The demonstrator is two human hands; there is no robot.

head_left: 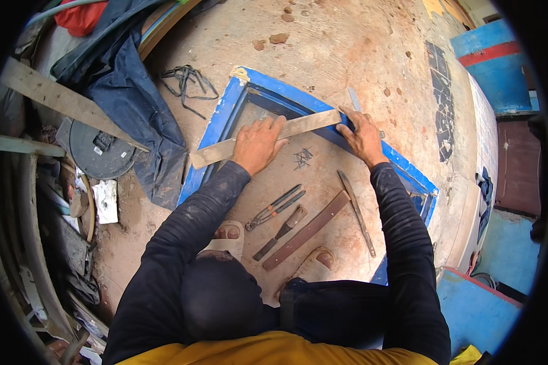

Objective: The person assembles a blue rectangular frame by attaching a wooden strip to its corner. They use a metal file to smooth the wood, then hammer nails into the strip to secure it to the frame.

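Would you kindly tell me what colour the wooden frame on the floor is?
The wooden frame is blue, seen best in the head view.

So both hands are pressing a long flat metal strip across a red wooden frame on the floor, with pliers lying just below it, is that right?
Not quite: the frame is blue, not red. The head view shows the left hand and the right hand pressing the long flat metal strip across the blue wooden frame on the floor, with the pliers lying just below it.

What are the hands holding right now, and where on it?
Both hands press a long flat metal strip onto the blue frame: the left hand lies flat near its middle, and the right hand holds down its right end. Neither lifts it.
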